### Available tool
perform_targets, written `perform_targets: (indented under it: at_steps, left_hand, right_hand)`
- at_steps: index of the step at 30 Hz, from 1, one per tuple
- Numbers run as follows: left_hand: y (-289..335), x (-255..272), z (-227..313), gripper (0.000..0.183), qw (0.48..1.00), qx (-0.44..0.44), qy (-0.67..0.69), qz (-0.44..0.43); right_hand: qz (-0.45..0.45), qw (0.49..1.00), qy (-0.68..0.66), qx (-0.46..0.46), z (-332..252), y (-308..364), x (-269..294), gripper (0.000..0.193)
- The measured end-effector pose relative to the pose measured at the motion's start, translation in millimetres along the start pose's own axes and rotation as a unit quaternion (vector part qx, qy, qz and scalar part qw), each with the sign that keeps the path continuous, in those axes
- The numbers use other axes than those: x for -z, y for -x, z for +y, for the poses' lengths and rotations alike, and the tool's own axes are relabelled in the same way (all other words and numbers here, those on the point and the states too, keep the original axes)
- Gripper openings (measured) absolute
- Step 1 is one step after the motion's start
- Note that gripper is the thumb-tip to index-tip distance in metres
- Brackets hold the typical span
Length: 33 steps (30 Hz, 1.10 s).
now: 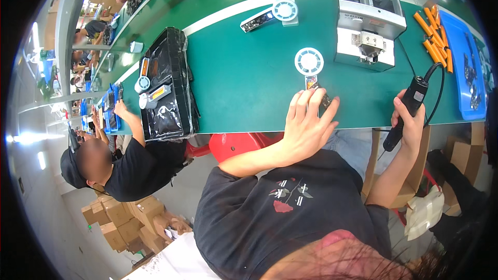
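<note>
A handheld fan with a round white head [309,61] lies on the green table in front of me, its opened handle showing circuit parts. My left hand [309,122] is closed over the lower part of that handle, and the fingers hide much of it. Upright in my right hand [411,119] is a black electric screwdriver [413,98], its thin bit pointing down past the table's near edge. A cable runs up from its top end. Farther back lies a second fan [285,9], its open handle [257,21] pointing left.
A white screw feeder machine [365,46] stands at the back right. Beside it are several orange cylinders [434,39] and a blue tray [476,109] of small parts. On the left, a black tray [184,83] holds fans. Another person [124,161] sits beyond it.
</note>
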<state>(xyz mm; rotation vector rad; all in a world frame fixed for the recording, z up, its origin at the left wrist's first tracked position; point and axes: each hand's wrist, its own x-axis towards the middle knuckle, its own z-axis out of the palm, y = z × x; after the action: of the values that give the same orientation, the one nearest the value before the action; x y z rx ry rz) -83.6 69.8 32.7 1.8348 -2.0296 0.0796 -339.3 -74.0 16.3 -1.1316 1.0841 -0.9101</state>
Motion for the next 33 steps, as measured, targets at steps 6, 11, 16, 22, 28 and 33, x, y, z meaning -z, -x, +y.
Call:
perform_targets:
  at_steps: [6,11,16,22,28,33]
  left_hand:
    - [-3,-10,-15,0.053,1.0,-0.011,0.012,0.014]
    - [-3,-2,-26,0.051,0.993,-0.036,0.104,0.042]
    - [4,12,-53,0.047,0.979,-0.06,0.191,0.03]
    - [7,4,-79,0.046,0.969,-0.129,0.211,0.026]
    - [8,5,-93,0.038,0.964,-0.156,0.211,0.03]
    - [-3,22,-98,0.044,0.963,-0.229,0.137,-0.036]
  right_hand:
    - [0.0,1.0,0.001,-0.001,0,0,0,0.021]
    - [-0.008,1.0,-0.003,-0.005,-1,0,0,0.022]
    - [-0.009,1.0,0.0,-0.007,-4,0,-1,0.021]
    - [-0.01,1.0,0.004,-0.001,-5,0,-1,0.021]
    - [-0.008,1.0,0.001,-0.007,-4,0,-1,0.021]
    - [-0.009,1.0,-0.004,-0.008,-4,0,0,0.022]
